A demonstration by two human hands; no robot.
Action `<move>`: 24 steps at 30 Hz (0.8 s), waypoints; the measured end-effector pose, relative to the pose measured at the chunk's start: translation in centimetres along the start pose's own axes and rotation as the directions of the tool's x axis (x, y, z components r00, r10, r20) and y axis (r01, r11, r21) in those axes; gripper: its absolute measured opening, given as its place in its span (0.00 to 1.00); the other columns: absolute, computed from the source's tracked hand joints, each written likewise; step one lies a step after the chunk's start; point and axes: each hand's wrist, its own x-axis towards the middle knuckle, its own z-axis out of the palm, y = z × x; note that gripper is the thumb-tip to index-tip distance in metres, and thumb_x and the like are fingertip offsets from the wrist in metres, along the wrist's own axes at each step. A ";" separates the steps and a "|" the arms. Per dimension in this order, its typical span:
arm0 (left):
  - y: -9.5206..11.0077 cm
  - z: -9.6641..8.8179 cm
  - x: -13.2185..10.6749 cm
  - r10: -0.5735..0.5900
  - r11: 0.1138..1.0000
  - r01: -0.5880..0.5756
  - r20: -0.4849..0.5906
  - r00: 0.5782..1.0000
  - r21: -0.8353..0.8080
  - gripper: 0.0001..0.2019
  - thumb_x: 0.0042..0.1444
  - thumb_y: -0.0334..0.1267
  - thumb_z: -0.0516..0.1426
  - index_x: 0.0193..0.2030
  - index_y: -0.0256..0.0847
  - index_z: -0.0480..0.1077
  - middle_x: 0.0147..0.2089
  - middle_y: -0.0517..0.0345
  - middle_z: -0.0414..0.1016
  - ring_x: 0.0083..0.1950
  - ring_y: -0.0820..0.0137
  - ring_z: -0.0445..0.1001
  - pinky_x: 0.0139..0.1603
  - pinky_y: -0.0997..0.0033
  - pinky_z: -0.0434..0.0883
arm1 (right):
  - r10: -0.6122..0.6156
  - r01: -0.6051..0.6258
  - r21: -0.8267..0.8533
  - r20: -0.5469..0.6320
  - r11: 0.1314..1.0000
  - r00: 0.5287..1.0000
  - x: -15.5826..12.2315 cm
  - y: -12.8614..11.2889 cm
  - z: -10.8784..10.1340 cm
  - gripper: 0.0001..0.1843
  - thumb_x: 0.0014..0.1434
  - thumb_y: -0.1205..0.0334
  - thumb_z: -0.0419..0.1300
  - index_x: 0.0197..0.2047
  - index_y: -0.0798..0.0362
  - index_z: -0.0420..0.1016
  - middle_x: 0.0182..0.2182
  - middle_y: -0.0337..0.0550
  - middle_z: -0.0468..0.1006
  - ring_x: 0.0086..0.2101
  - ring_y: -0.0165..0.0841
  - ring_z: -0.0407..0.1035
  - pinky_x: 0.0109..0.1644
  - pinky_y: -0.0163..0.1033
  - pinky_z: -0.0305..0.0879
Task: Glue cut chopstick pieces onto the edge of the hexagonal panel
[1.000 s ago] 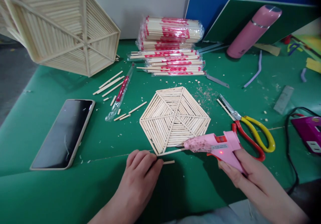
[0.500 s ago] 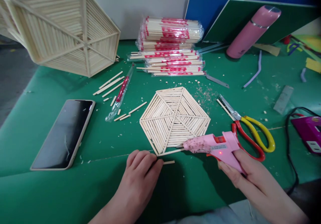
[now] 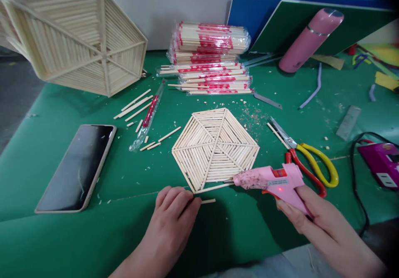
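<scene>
A flat six-sided panel of wooden chopsticks (image 3: 215,145), with spokes crossing at its middle, lies on the green table. Fingers bent and pressed together, my left hand (image 3: 176,215) rests at the panel's near-left corner. A short chopstick piece (image 3: 208,201) juts from under its fingertips, while another chopstick (image 3: 215,188) runs along the panel's near edge. My right hand (image 3: 321,224) grips a pink hot glue gun (image 3: 276,180) with a lit red light. The nozzle points left at that near edge, close to the chopstick's right end.
Red-handled and yellow-handled scissors (image 3: 299,153) lie right, near a black cord (image 3: 353,178) and purple power box (image 3: 382,163). A phone (image 3: 76,168) lies left. Behind are wrapped chopsticks (image 3: 212,57), a larger chopstick structure (image 3: 102,45) and a pink flask (image 3: 311,41).
The glue gun has shifted slightly right along the panel's near edge in my right hand. My left hand keeps its place at the corner. The whole view has drifted a little.
</scene>
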 end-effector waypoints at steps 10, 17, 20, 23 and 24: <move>0.0 -0.1 0.1 -0.016 1.000 0.016 0.011 1.000 -0.012 0.09 0.59 0.28 0.48 0.37 0.39 0.69 0.34 0.55 0.68 0.37 0.69 0.63 0.42 0.64 0.59 | -0.043 0.043 -0.034 0.011 0.998 0.999 -0.5 1.1 -0.5 0.09 0.58 0.58 0.51 0.27 0.50 0.58 0.18 0.32 0.60 0.18 0.25 0.56 0.17 0.28 0.57; -0.1 0.2 0.2 -0.007 1.000 0.007 -0.017 1.000 0.000 0.10 0.59 0.28 0.47 0.37 0.39 0.69 0.34 0.55 0.68 0.38 0.69 0.63 0.43 0.64 0.59 | -0.018 0.018 -0.052 0.004 0.998 1.000 -1.0 1.8 -0.9 0.08 0.59 0.58 0.50 0.29 0.49 0.59 0.19 0.32 0.59 0.18 0.26 0.55 0.17 0.29 0.56; 0.0 0.2 0.2 -0.014 1.000 0.014 -0.012 1.000 0.004 0.10 0.59 0.28 0.47 0.37 0.39 0.69 0.34 0.56 0.68 0.38 0.68 0.63 0.43 0.63 0.59 | -0.004 0.005 -0.061 0.013 0.998 1.000 -1.1 2.0 -1.1 0.08 0.59 0.57 0.50 0.29 0.49 0.58 0.19 0.32 0.58 0.18 0.26 0.54 0.18 0.30 0.55; 0.0 0.2 0.1 -0.018 1.000 0.018 -0.019 1.000 0.004 0.09 0.59 0.28 0.48 0.37 0.39 0.69 0.34 0.56 0.69 0.38 0.68 0.63 0.44 0.63 0.60 | 0.007 -0.006 -0.048 0.023 0.999 1.000 -1.0 1.9 -1.0 0.09 0.60 0.57 0.49 0.29 0.49 0.57 0.19 0.32 0.57 0.18 0.26 0.53 0.18 0.30 0.55; 0.0 0.1 0.1 -0.017 1.000 0.017 -0.022 1.000 0.005 0.09 0.59 0.28 0.48 0.37 0.39 0.69 0.34 0.56 0.69 0.38 0.68 0.63 0.44 0.63 0.60 | 0.012 -0.011 -0.032 0.028 0.999 1.000 -0.9 1.8 -0.9 0.09 0.60 0.57 0.49 0.29 0.49 0.57 0.19 0.32 0.58 0.18 0.26 0.54 0.18 0.30 0.55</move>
